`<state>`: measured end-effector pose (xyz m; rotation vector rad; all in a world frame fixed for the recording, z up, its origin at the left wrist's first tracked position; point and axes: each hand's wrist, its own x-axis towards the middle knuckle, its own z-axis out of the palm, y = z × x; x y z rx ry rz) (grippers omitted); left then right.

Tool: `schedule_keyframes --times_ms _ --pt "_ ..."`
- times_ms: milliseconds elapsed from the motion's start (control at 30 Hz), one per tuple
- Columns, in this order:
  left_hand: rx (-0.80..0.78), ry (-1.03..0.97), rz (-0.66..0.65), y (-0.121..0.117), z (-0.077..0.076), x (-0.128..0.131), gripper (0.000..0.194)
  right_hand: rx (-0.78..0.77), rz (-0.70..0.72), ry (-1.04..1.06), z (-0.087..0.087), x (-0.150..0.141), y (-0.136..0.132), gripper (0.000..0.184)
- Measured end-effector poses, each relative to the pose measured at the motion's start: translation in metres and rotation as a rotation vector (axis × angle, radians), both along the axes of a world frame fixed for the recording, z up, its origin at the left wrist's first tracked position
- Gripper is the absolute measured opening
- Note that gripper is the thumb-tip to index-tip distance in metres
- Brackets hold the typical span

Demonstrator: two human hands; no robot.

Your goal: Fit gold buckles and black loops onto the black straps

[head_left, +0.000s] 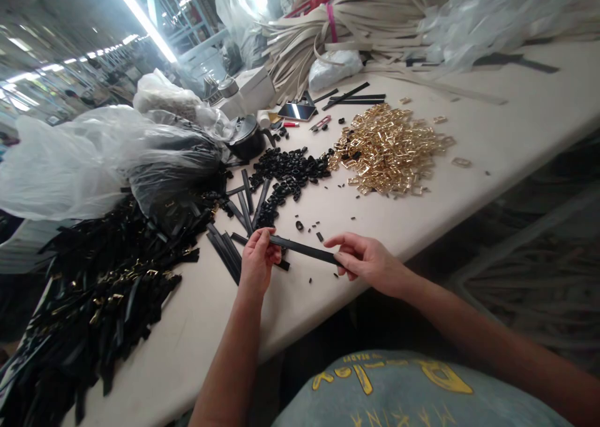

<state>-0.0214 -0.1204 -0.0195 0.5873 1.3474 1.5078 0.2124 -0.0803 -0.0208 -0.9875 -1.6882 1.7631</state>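
Observation:
My left hand (257, 258) and my right hand (363, 259) each pinch one end of a black strap (304, 249), held level just above the white table (492, 139). Both hands are closed on it. Under and left of my left hand lie a few loose black straps (227, 246). Beyond the strap sits a heap of small black loops (285, 174), and to its right a pile of gold metal buckles (391, 149).
A big heap of finished black straps with gold fittings (103, 289) covers the table's left. Clear plastic bags (70, 158) lie behind it. A phone (296, 111), a black pot (246, 138) and a bundle of cream straps (337, 27) stand at the back.

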Motion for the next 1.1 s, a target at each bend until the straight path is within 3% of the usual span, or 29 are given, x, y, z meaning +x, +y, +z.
schedule_keyframes --times_ms 167,300,400,533,633,733,867,1000,1100 --pt "-0.019 -0.039 -0.005 0.001 -0.001 -0.002 0.041 0.019 -0.030 0.003 0.005 0.005 0.011 0.031" --pt "-0.042 -0.038 -0.010 0.000 0.000 -0.001 0.042 -0.124 0.022 0.211 0.004 0.011 0.017 0.041" --pt "-0.044 -0.024 -0.047 -0.001 0.001 0.003 0.041 -0.155 -0.095 0.366 0.000 0.008 0.016 0.045" --pt "-0.050 0.010 -0.202 -0.004 0.002 0.019 0.038 -0.024 -0.281 0.345 0.002 -0.014 0.013 0.038" --pt "-0.030 0.118 -0.379 -0.006 0.004 0.035 0.031 0.090 -0.309 0.349 0.012 -0.025 0.016 0.030" --pt "0.050 0.220 -0.387 -0.007 0.004 0.041 0.026 0.390 -0.230 0.026 0.025 -0.022 0.021 0.029" --pt "0.094 0.015 -0.249 -0.006 0.004 0.035 0.037 0.845 -0.014 -0.589 0.031 -0.014 0.019 0.027" --pt "0.030 -0.088 -0.201 -0.004 0.005 0.030 0.038 0.917 0.118 -0.761 0.022 -0.018 0.010 0.030" --pt "-0.028 -0.095 -0.188 -0.004 0.006 0.029 0.035 0.879 0.100 -0.678 0.013 -0.020 0.008 0.026"
